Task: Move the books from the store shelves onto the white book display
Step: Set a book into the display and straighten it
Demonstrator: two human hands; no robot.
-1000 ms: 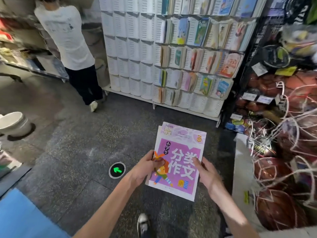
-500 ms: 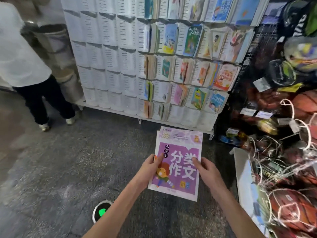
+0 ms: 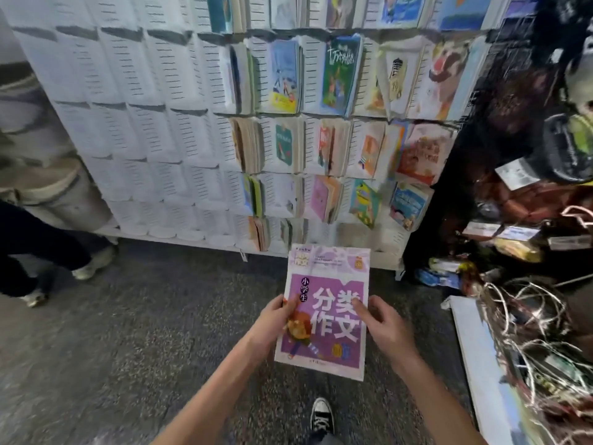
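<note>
Head view: purple workbook stack [image 3: 324, 311] held flat out front, over dark speckled floor [image 3: 128, 332]. Left hand [image 3: 272, 326] clamped on the stack's left edge, thumb on the cover. Right hand [image 3: 383, 322] clamped on the right edge, thumb across the white title characters. A second, matching cover peeks out behind the top one; exact count in the stack unclear. Just beyond the hands: white book display [image 3: 134, 123], slotted pockets, books filling the columns directly ahead and to the right, bare pockets further left. Right of right hand: netted basketballs [image 3: 529, 332], blurred. Far left of left hand: another person's dark trouser legs [image 3: 35, 242]. Below the hands: black sneaker [image 3: 322, 415].
</note>
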